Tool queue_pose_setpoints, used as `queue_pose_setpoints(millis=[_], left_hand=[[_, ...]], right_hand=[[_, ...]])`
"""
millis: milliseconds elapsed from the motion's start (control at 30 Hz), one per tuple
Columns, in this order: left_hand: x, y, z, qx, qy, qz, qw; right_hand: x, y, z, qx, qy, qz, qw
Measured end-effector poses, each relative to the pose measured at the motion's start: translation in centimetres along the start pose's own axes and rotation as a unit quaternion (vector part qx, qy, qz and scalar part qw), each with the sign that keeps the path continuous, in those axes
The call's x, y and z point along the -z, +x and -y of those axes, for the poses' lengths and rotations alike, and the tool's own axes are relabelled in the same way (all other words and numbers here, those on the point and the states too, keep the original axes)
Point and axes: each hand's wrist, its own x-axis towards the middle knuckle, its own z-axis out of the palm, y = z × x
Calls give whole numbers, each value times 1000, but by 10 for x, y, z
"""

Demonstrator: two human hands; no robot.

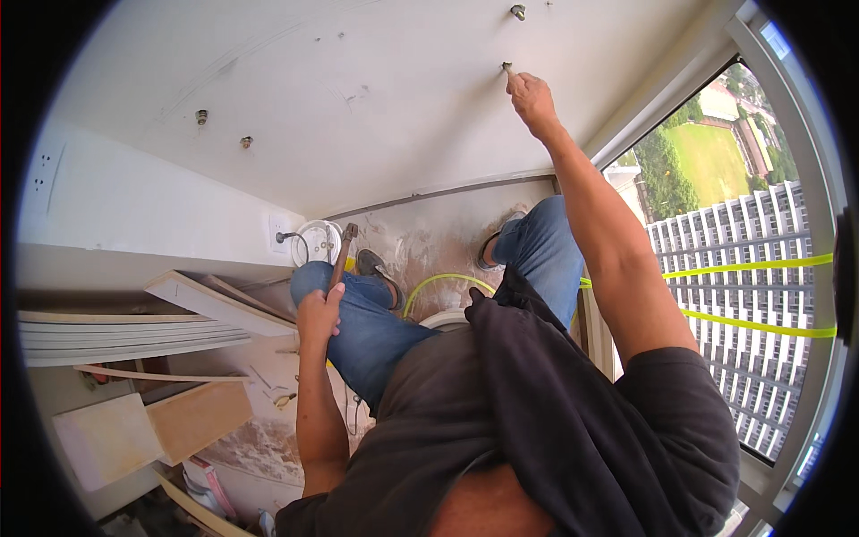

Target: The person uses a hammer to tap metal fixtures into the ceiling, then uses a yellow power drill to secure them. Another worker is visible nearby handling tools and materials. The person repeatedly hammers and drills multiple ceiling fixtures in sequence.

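Observation:
My left hand is wrapped round the handle of a hammer, held upright over my left thigh with its brown head raised. My right arm reaches out to the white wall. There my right hand is closed, fingertips against a small dark spot in the wall; whatever it pinches is too small to make out. Above it, a metal anchor bolt sticks out of the wall. Two more bolts, a left one and a lower one, protrude farther left.
At the right is a large window with yellow-green straps across it. Stacked boards and wooden panels lie at the left. A plug sits in a wall socket. Pliers lie on the dusty floor, and a yellow-green hose curves near my feet.

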Motion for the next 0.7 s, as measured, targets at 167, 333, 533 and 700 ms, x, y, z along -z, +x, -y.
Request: queue_pose_setpoints(millis=[167, 333, 533, 700], left_hand=[[5, -5, 8, 12, -15, -5, 1000], [3, -5, 7, -10, -11, -14, 1000], [3, 2, 5, -7, -5, 2, 1000], [2, 4, -2, 1, -2, 2, 1000]], right_hand=[[11, 5, 2, -5, -9, 59, 998], [36, 13, 26, -260, 237, 158, 923], [31, 29, 45, -350, 264, 146, 887], [-16, 7, 28, -228, 210, 9, 951]])
